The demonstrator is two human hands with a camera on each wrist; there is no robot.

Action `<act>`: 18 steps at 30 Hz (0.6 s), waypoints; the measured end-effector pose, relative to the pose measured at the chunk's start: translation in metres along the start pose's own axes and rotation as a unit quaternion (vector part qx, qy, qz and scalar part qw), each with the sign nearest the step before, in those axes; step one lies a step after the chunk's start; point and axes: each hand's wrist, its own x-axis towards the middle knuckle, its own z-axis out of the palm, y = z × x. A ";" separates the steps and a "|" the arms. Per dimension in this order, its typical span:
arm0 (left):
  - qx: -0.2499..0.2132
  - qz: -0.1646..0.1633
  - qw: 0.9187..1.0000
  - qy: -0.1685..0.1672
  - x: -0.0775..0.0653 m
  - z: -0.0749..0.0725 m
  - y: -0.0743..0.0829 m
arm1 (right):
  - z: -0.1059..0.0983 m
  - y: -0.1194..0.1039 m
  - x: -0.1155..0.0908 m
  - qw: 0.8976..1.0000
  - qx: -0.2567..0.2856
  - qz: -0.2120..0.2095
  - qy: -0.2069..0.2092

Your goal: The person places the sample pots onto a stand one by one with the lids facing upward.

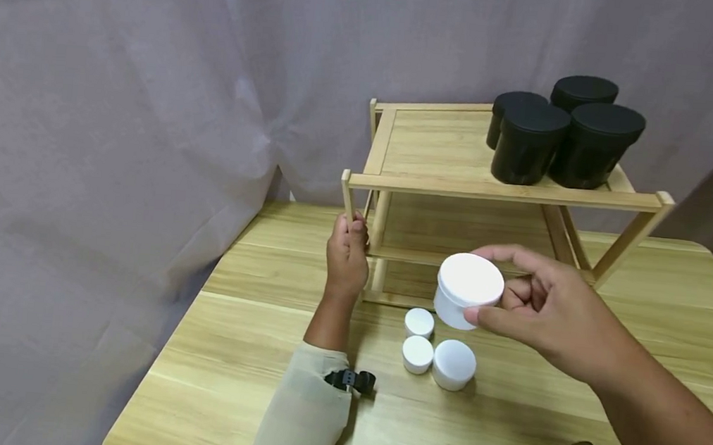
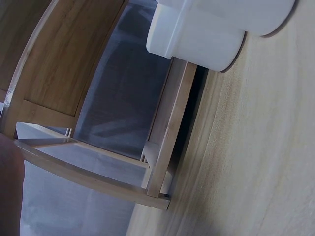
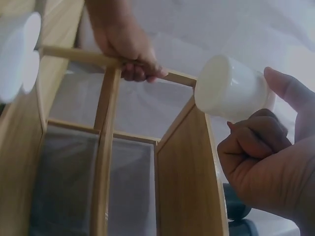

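My right hand (image 1: 552, 310) pinches a white lidded jar (image 1: 470, 289) between thumb and fingers, held up in front of the wooden shelf rack (image 1: 499, 190). The same jar (image 3: 231, 86) shows on its side in the right wrist view, thumb (image 3: 290, 91) at one end. With curled fingers my left hand (image 1: 348, 257) grips the rack's front left post. In the right wrist view that left hand (image 3: 130, 49) wraps round the post too. On the table below the held jar stand two small white jars (image 1: 417, 353) and a larger white jar (image 1: 454, 365).
Several black lidded canisters (image 1: 529, 142) stand grouped on the right of the rack's top shelf. The wooden table (image 1: 243, 354) has its left edge beside a grey curtain (image 1: 145, 162), which also hangs behind the rack.
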 end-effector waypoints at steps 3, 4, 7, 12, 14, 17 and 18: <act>-0.009 0.004 1.000 0.001 0.000 0.001 0.001 | -0.002 -0.008 0.007 1.000 -0.028 -0.007 -0.003; -0.012 0.003 1.000 0.001 0.000 0.001 0.001 | -0.003 -0.010 0.009 0.999 -0.040 -0.008 -0.004; -0.015 0.003 1.000 -0.001 -0.001 0.002 0.000 | -0.004 -0.014 0.013 0.997 -0.077 -0.002 -0.013; -0.011 0.008 1.000 -0.002 0.000 0.001 0.000 | -0.008 -0.017 0.021 0.989 -0.142 -0.006 -0.039; -0.015 0.009 1.000 -0.003 0.000 0.001 0.000 | -0.010 -0.018 0.022 0.985 -0.165 -0.026 -0.044; -0.021 0.006 1.000 -0.001 0.000 0.002 0.000 | -0.014 -0.020 0.023 0.978 -0.188 -0.085 -0.036; -0.021 0.005 1.000 -0.001 -0.001 0.003 0.000 | -0.015 -0.021 0.023 0.975 -0.192 -0.107 -0.031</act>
